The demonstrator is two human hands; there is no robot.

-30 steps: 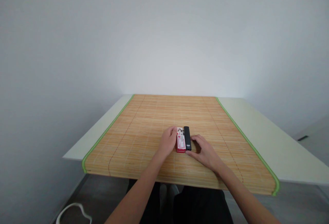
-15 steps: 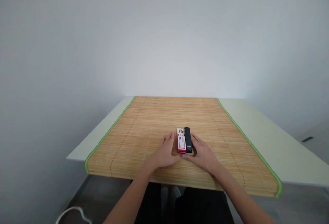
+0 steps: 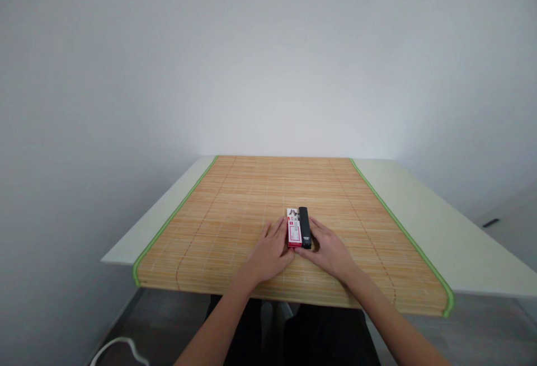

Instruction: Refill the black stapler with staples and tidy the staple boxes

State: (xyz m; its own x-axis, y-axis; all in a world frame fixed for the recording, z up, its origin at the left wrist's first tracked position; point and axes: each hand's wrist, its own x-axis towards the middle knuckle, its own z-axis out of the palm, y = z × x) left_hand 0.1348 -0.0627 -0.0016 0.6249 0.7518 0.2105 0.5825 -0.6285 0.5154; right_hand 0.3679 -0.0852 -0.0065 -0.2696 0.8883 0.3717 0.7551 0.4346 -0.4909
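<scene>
A small red-and-white carton [image 3: 294,234] with printed pictures lies on the bamboo mat, its long side pointing away from me. Close against its right side lies a narrow black stapler [image 3: 305,228], parallel to it. My left hand [image 3: 271,251] curves around the carton's left side, fingertips touching that side and thumb at the near end. On the other side, my right hand [image 3: 329,248] has its fingers along the stapler's right edge, its thumb reaching across the near ends. The two hands frame the pair between them.
The bamboo mat [image 3: 235,203] with green edging covers the middle of a white table [image 3: 419,203] and overhangs its front edge. A white wall [image 3: 277,64] rises behind. A white cable [image 3: 119,341] is at the lower left, by the floor.
The whole view has shifted slightly. My left fingers lie a little flatter and more spread beside the carton, and my right thumb stays at the near ends. Carton and stapler remain side by side.
</scene>
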